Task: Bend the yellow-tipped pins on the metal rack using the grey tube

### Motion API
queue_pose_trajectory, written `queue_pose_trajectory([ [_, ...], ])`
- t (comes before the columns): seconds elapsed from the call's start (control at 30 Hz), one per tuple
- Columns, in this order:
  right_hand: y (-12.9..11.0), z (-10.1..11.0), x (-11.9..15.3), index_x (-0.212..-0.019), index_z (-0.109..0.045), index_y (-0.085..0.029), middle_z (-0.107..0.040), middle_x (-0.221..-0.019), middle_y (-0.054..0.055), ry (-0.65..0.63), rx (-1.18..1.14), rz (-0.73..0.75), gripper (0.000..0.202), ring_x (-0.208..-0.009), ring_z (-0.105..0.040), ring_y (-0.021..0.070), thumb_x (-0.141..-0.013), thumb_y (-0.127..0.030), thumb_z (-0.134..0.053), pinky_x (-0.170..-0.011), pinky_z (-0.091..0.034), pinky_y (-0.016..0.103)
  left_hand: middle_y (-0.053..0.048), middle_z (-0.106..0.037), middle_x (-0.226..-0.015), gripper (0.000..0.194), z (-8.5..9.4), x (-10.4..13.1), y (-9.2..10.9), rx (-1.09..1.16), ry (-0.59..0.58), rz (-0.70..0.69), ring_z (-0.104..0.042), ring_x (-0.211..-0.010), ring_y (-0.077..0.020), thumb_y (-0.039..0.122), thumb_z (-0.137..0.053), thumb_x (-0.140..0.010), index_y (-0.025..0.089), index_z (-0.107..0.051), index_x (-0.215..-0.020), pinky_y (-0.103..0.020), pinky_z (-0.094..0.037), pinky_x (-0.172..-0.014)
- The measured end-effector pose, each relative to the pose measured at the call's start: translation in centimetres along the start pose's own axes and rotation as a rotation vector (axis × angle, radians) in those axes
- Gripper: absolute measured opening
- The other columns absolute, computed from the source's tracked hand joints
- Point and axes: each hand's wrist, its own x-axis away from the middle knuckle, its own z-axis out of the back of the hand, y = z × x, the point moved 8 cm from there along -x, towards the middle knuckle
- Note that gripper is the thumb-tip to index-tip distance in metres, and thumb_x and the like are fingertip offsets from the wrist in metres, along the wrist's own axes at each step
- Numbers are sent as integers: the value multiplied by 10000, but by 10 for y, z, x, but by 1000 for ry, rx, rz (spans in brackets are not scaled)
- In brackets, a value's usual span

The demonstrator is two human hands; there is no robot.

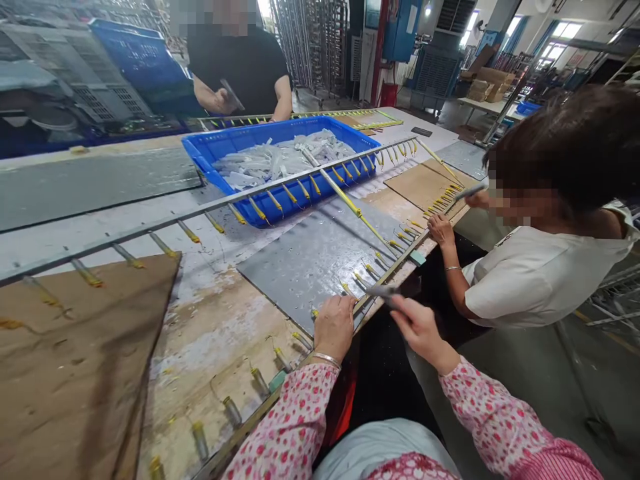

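My left hand [334, 328] is closed on the near rail of a long metal frame [242, 420] along the table's front edge. Small grey pegs with yellow ends [371, 269] stick out from this rail in a row, with thin wires or strands at their tips. In my right hand [423, 330] is a grey flat-bladed hand tool [383, 291], slightly blurred. Its blade lies over the rail, just right of my left fingers. What exactly my left fingertips pinch is hidden.
A blue crate [280, 200] of whitish translucent strips stands mid-table, behind the frame's far rail [235, 197]. Grey sheet [310, 253] and brown board [90, 347] lie on the table. A co-worker [545, 267] works at right; another person [237, 73] holds a tool opposite.
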Motion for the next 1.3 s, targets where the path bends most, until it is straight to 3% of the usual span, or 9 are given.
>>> queue_pose_trajectory([
  [0.1,2,-15,1,-1325,-605,-246,-672,-772,33,-196,20,-61,368,-644,-622,151,-969,-278,-519,-601,-495,239,-75,-618,-856,308,1,0,1,11,-4,-14,-551,-854,-237,267,-381,-1008,178,-657,-906,-328,-407,-749],
  [0.3,-5,14,-2,-1225,-667,-246,-675,-789,52,116,-53,-3,304,-656,-624,181,-959,-270,-521,-598,-512,285,-75,-610,-838,312,2,0,0,4,4,-1,-552,-850,-236,267,-376,-1008,177,-649,-884,-325,-404,-751],
  [0.47,6,-19,5,-1310,-618,-242,-690,-800,43,-199,2,-78,358,-643,-628,154,-972,-293,-512,-605,-508,251,-72,-617,-857,308,1,0,1,40,6,-18,-547,-855,-234,269,-379,-1008,183,-658,-911,-326,-407,-755],
  [0.63,2,7,5,-1260,-649,-235,-713,-871,63,106,-79,-39,325,-717,-669,185,-955,-254,-541,-642,-547,288,-73,-611,-845,313,1,1,0,45,22,-26,-541,-855,-238,267,-375,-1009,181,-663,-921,-335,-416,-759],
  [0.8,20,-23,13,-1288,-638,-230,-738,-1049,87,-86,-83,-154,351,-900,-719,226,-954,-274,-540,-794,-596,335,-73,-615,-830,317,8,4,4,73,72,-75,-536,-828,-226,286,-388,-1008,179,-676,-927,-329,-425,-741],
  [0.93,21,-3,8,-1237,-672,-227,-712,-1162,87,52,-130,-208,326,-1043,-692,260,-934,-291,-570,-912,-579,398,-68,-621,-842,294,13,6,6,137,100,-102,-539,-839,-214,289,-413,-1004,178,-682,-962,-324,-435,-769],
  [1.07,7,26,4,-1209,-682,-236,-747,-1019,72,213,-132,-140,314,-840,-726,228,-902,-249,-620,-758,-613,350,-62,-624,-841,261,14,6,6,177,105,-112,-534,-836,-214,279,-442,-995,175,-678,-956,-330,-438,-776],
  [1.17,-2,29,10,-1191,-682,-264,-730,-840,33,303,-107,-13,316,-628,-669,170,-888,-187,-634,-597,-568,283,-58,-621,-842,234,14,6,6,192,111,-116,-528,-834,-215,272,-464,-987,175,-674,-951,-331,-437,-774],
  [1.3,3,-7,12,-1268,-644,-257,-701,-801,42,19,-35,-16,340,-645,-648,166,-941,-217,-560,-595,-530,264,-66,-620,-858,227,14,6,6,182,112,-107,-533,-851,-221,266,-469,-986,163,-670,-976,-334,-437,-781],
])
